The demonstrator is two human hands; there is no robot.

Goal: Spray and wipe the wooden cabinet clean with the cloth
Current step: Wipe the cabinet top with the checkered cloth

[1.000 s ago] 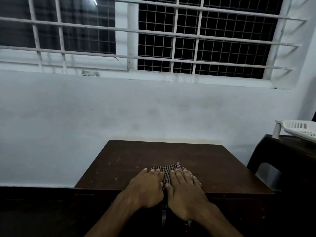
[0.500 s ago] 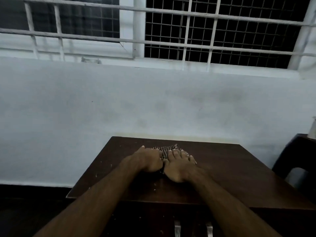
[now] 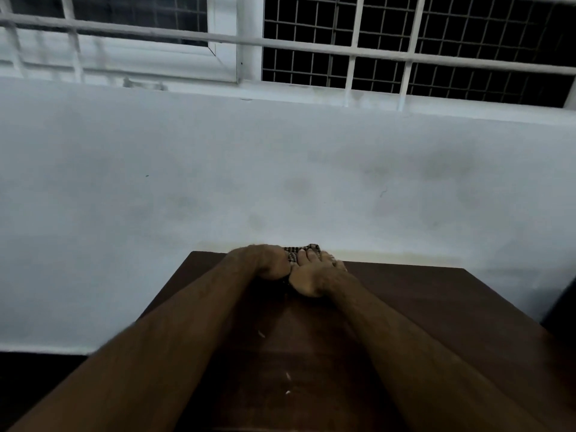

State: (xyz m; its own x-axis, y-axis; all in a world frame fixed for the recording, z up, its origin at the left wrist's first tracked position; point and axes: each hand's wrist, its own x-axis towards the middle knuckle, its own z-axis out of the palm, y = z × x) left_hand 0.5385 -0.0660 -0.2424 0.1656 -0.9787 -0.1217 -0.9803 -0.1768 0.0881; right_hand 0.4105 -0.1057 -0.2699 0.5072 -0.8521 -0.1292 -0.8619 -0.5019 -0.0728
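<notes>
The dark wooden cabinet top (image 3: 420, 307) fills the lower middle of the head view and stands against the wall. A small checked cloth (image 3: 304, 249) lies at its far edge, mostly covered by my hands. My left hand (image 3: 266, 260) and my right hand (image 3: 314, 272) lie side by side on it, both arms stretched far forward. The right hand's fingers lie straight on the cloth. The left hand's fingers slope down over the cloth and are mostly hidden behind the knuckles. No spray bottle is in view.
A white wall (image 3: 280, 182) rises right behind the cabinet, with a barred window (image 3: 405, 51) above it. Small pale specks (image 3: 288, 375) dot the cabinet top near me. A dark piece of furniture (image 3: 561, 307) shows at the right edge.
Both hands have slid the cloth away from me, from the front part of the cabinet top to its far edge at the wall. My head has moved forward.
</notes>
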